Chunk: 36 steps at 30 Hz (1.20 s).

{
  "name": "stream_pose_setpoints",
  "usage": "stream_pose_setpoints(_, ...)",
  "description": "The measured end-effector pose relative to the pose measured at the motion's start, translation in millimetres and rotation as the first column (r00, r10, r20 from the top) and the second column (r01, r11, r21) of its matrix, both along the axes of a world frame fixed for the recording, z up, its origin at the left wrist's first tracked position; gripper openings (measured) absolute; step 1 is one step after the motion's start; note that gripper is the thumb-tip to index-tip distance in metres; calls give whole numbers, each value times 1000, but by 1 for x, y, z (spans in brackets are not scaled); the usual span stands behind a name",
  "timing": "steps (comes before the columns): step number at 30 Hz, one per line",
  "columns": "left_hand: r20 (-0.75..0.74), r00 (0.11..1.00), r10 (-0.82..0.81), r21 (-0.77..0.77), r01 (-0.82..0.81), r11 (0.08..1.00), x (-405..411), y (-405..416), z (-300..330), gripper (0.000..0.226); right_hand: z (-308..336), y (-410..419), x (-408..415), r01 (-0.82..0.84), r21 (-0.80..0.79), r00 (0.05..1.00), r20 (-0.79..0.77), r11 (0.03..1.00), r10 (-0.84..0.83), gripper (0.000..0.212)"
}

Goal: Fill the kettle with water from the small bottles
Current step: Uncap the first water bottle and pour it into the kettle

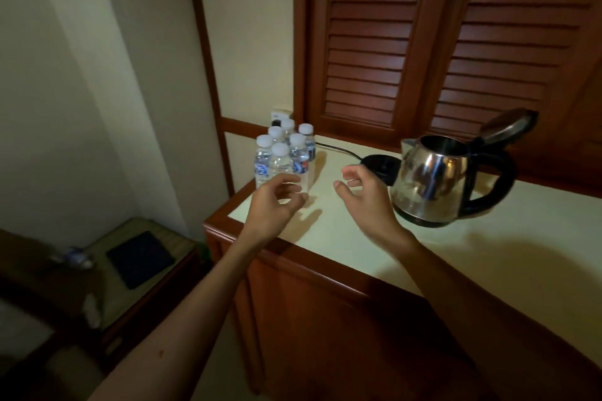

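Several small clear water bottles [282,158] with white caps stand bunched at the counter's far left corner. A steel kettle [433,181] with a black handle stands to their right, its lid tipped open and its spout facing left. My left hand [272,203] hovers just in front of the nearest bottle, fingers curled and apart, holding nothing. Between the bottles and the kettle my right hand [366,197] hangs over the counter, fingers apart and empty.
The kettle's black base [381,164] lies behind my right hand, its cord running to a wall socket [278,117]. The cream counter [439,254] tops a wooden cabinet under louvred shutters. A low table with a dark pad [140,259] stands lower left.
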State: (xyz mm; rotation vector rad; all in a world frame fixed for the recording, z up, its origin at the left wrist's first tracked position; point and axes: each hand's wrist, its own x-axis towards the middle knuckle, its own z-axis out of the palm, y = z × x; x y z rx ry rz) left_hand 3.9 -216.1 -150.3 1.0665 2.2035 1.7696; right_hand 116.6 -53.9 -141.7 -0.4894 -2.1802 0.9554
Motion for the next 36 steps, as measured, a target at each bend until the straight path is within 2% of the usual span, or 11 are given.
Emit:
stream_pose_setpoints(3,-14,986,165,23,-165,986,-27,-20,-5,20,20,-18,-35,-58,62,998,-23,996,60,28)
stream_pose_setpoints(6,7,982,186,-57,-186,981,-45,-26,-12,29,43,-32,-63,-88,108,996,-14,990,90,31)
stream_pose_setpoints(9,20,995,94,-147,-91,985,-52,-22,-21,43,55,-36,-83,-162,251,980,155,954,125,38)
stream_pose_setpoints(12,40,997,60,-145,-53,988,-60,-19,-31,53,59,-38,-94,-196,320,947,307,927,95,37)
stream_pose_setpoints(19,58,994,-89,-132,96,987,-63,0,-37,61,66,-34,-83,-120,352,963,267,928,23,22)
stream_pose_setpoints(24,17,977,-210,-145,211,967,-42,32,-42,47,74,-18,-42,-64,305,933,356,950,-51,21)
stream_pose_setpoints(29,78,915,-395,-142,402,904,-7,75,-37,52,81,-1,7,-9,266,896,430,964,-111,13)
stream_pose_setpoints(33,97,865,-492,-137,501,855,23,104,-34,60,83,19,39,154,358,856,418,921,-306,23)
stream_pose_setpoints(36,78,840,-536,-140,542,829,36,122,-38,59,84,31,50,191,391,805,462,900,-372,26)
